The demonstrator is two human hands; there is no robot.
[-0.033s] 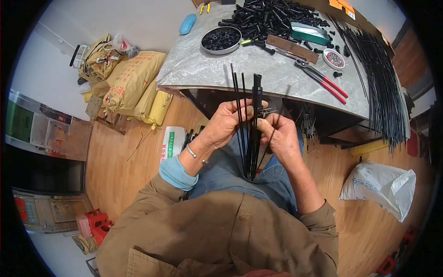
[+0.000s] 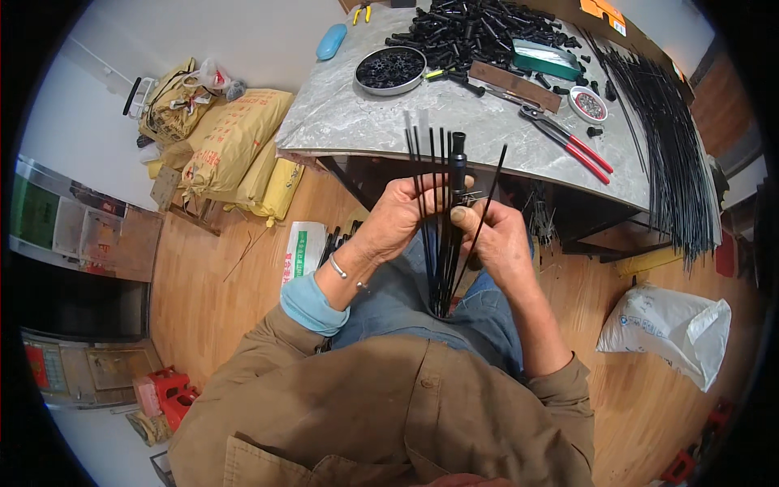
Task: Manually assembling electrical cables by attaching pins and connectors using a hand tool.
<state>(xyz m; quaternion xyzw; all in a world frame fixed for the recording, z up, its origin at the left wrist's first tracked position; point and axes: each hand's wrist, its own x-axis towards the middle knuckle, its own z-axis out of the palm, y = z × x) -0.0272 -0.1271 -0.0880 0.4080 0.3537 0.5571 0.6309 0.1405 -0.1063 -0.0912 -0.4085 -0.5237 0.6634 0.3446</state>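
Head view: a black tube (image 2: 459, 166) is being held upright over the lap, between two hands, just in front of the near edge of a grey table (image 2: 341, 122). Some thin black sticks (image 2: 420, 178) are being gripped by the left hand (image 2: 414, 204), whose fingers are being curled around them and behind the tube. Their low ends are being gathered close together over the blue jeans (image 2: 389, 312), and their tops are being spread apart. One slanted stick (image 2: 493, 183) is being pinched by the right hand (image 2: 501, 242), with its fingers bent and closed. Its thumb is being set right by the tube, but whether the tube is being squeezed too cannot be told. Small shiny pins (image 2: 473, 197) are being seen poking out there.

On the table, black bits are being held in a round dish (image 2: 389, 89), and a big heap of black parts (image 2: 479, 32) is being seen behind. Red-handled pliers (image 2: 583, 152) are being held up by the tabletop, near a small white dish (image 2: 579, 116).
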